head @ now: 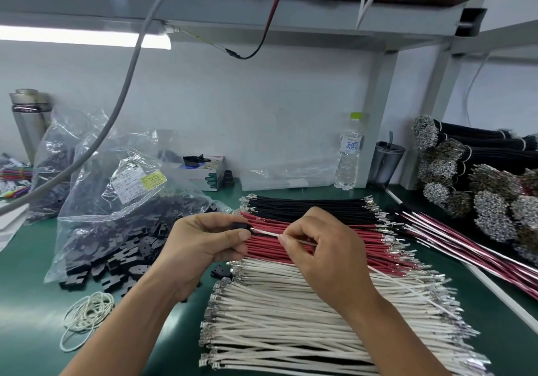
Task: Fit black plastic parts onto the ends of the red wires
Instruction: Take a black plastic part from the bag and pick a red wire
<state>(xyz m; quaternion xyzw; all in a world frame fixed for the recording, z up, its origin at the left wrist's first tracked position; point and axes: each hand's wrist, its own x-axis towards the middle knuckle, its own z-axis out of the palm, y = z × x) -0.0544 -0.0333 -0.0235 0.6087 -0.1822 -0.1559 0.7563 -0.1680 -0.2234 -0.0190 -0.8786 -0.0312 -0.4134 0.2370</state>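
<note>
My left hand [203,241] pinches a small black plastic part [240,226] between thumb and fingers above the red wires [343,240]. My right hand [323,247] pinches a white wire [267,233] near its left end, and that end meets the black part. The rest of this white wire runs down to the right behind my right wrist. The red wires lie in a flat row between a row of black wires [305,203] and a heap of white wires [291,317]. Loose black plastic parts [116,262] spill from an open clear bag [125,201] on the left.
Finished red, white and black assemblies [471,247] lie at the right beside bundles of black wires with metal terminals [480,189]. A water bottle [348,157], a dark cup [385,163], a small box [203,171] and a steel flask [29,122] stand at the back. White rubber bands [87,314] lie on the green mat.
</note>
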